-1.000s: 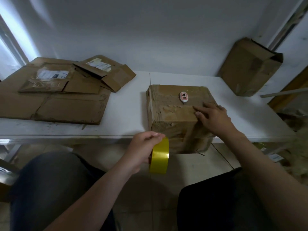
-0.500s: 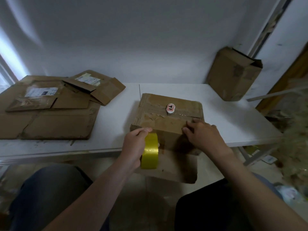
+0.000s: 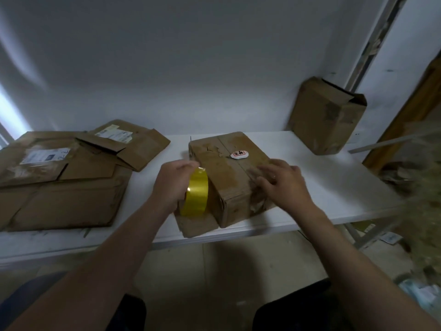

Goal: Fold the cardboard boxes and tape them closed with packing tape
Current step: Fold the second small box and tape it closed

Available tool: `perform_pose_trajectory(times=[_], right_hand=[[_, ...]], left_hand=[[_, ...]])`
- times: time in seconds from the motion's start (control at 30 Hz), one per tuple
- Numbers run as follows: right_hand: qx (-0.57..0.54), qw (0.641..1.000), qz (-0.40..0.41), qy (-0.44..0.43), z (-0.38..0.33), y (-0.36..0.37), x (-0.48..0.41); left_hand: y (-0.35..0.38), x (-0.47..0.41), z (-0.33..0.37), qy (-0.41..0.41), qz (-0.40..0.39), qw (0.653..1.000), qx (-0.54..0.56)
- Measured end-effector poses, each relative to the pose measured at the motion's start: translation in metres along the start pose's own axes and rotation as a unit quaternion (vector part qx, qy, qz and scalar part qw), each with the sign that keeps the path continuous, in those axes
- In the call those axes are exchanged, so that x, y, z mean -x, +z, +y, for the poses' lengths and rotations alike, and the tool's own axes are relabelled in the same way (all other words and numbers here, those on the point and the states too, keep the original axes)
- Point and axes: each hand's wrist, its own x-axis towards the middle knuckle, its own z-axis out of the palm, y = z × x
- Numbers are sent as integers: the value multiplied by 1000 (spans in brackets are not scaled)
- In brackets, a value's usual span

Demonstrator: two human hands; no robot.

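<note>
Left hand (image 3: 175, 181) centre frame, forearm coming up from lower left, fingers curled over the top of the yellow tape roll (image 3: 195, 195), gripping it. Right hand (image 3: 285, 186) comes in from lower right and lies on top of the box (image 3: 226, 173) near its right edge, fingers spread and fairly straight, holding nothing; motion-blurred, so finger contact is unclear. The roll stands on edge, its tread facing the camera, just beside the box's left wall; can't tell if it touches. The box sits mid-frame on the white table (image 3: 338, 189), near the front edge, turned corner-on with one vertical edge toward the camera. Its top seam runs from upper centre down toward the right hand; can't call a long axis from this angle. White oval sticker (image 3: 239, 154) on the top, beside the seam. A loose flap (image 3: 198, 223) lies flat at the box's lower left, reaching the table's front edge below the roll. Flattened cardboard stack (image 3: 62, 187) at frame left, well apart. An upright open box (image 3: 322, 120) stands upper right against the wall.
</note>
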Motion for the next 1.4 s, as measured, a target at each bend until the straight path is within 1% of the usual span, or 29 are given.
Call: perform_pose_trajectory(times=[0.03,0.07,0.1,0.17,0.27,0.33,0.5,0.7,0.77,0.87,1.0,1.03,1.1,1.2,1.27,1.3,1.33,1.4], right_hand=[[42,997,-42,41,7,0,-6],[54,993,-82,70,11,2,-9],[41,991,-104,79,12,4,-9],[9,994,-96,56,6,12,-4],[-1,995,-99,10,-10,20,5],[-22,993,-114,-5,-20,23,9],[-52,990,-120,-47,-37,20,4],[6,989,-140,-56,-50,24,-34],[31,990,-127,-52,-51,30,-48],[107,989,-75,-72,-48,46,-68],[102,983,-108,-110,-54,56,-93],[101,982,-103,-120,-54,58,-98],[78,988,-62,-122,-54,56,-98],[42,995,36,-78,-39,46,-82],[32,995,94,-21,-18,37,-64],[39,994,103,8,-6,33,-53],[69,992,97,26,5,30,-41],[141,988,45,38,23,33,-22]], left_hand=[[-1,5,-4,-1,-8,1000,-11],[-2,10,-8,-1,-16,1000,-17],[-2,13,-11,3,-21,1000,-22],[-6,17,-12,14,-23,999,-40],[-23,13,-12,54,12,993,-101],[-37,8,-12,62,34,989,-127],[-55,-3,-19,44,65,992,-96],[-59,-10,-27,33,61,995,-75],[-57,-12,-28,27,59,996,-60],[-56,-14,-30,19,56,997,-46],[-57,-14,-33,18,55,998,-33],[-57,-13,-33,18,55,998,-32],[-58,-11,-32,18,58,998,-22],[-60,-6,-24,3,76,997,10],[-64,-1,-17,-2,90,995,32],[-67,3,-12,2,95,995,39],[-70,7,-8,12,99,994,46],[-71,17,2,40,94,993,56]])
